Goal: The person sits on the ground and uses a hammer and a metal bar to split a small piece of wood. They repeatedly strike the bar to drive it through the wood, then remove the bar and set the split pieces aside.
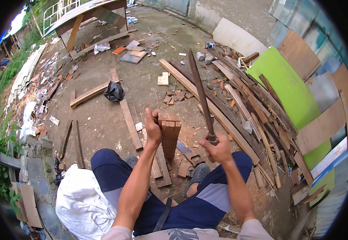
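Observation:
My left hand (153, 127) is wrapped round the upper left edge of a thick wooden post (170, 140), which stands upright between my knees. Small notches are cut into the front edge of its top. In my closed right hand (218, 149) is a long, narrow machete-like blade (200, 90), dark and rusty brown, by its handle. It points up and away from me, slightly left, apart from the post. Beyond the post lie small cut wood blocks (178, 96). Wooden offcuts (184, 168) rest by my right shoe (201, 173).
Long planks (214, 108) and a heap of scrap wood (258, 108) lie at the right, beside a green board (286, 86). A black plastic bag (114, 92) sits on timber at left. White cloth (84, 200) lies by my left leg. A wooden table (82, 20) stands far left.

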The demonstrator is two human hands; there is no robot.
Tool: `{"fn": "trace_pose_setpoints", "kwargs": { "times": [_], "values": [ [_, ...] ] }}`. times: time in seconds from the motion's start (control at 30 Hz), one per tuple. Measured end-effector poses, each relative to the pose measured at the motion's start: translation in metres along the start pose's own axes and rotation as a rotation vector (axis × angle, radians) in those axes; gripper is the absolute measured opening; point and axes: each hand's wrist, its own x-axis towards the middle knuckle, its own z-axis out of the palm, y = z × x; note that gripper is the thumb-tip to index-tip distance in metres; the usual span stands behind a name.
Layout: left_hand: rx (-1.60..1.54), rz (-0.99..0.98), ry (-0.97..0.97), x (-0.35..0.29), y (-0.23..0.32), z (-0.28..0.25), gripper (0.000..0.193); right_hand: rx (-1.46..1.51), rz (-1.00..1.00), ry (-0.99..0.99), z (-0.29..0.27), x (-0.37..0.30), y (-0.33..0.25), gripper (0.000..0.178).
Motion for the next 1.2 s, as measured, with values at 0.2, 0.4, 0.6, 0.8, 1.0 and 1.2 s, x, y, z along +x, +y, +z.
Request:
{"fn": "trace_pose_setpoints", "kwargs": {
  "times": [0.2, 0.4, 0.6, 0.8, 1.0, 1.2],
  "values": [
    [0.21, 0.147, 0.134, -0.012, -0.013, 0.012, 0.072, 0.185, -0.195, 0.352, 0.073, 0.017, -0.022, 0.037],
    [0.087, -0.08, -0.178, -0.015, -0.025, 0.011, 0.084, 0.222, -0.106, 0.407, 0.071, 0.02, -0.033, 0.036],
    [0.287, -0.163, -0.299, -0.016, -0.04, -0.004, 0.102, 0.23, -0.057, 0.345, 0.057, 0.018, -0.035, 0.03],
    [0.363, -0.215, -0.496, 0.0, -0.075, -0.017, 0.114, -0.003, -0.176, 0.296, 0.034, 0.028, -0.023, 0.025],
    [0.405, -0.242, -0.563, 0.013, -0.094, -0.021, 0.114, -0.023, -0.238, 0.284, 0.026, 0.036, -0.006, 0.02],
    [0.334, -0.275, -0.446, 0.01, -0.1, -0.019, 0.113, 0.135, -0.119, 0.215, 0.022, 0.028, -0.024, 0.023]
  ]
}}
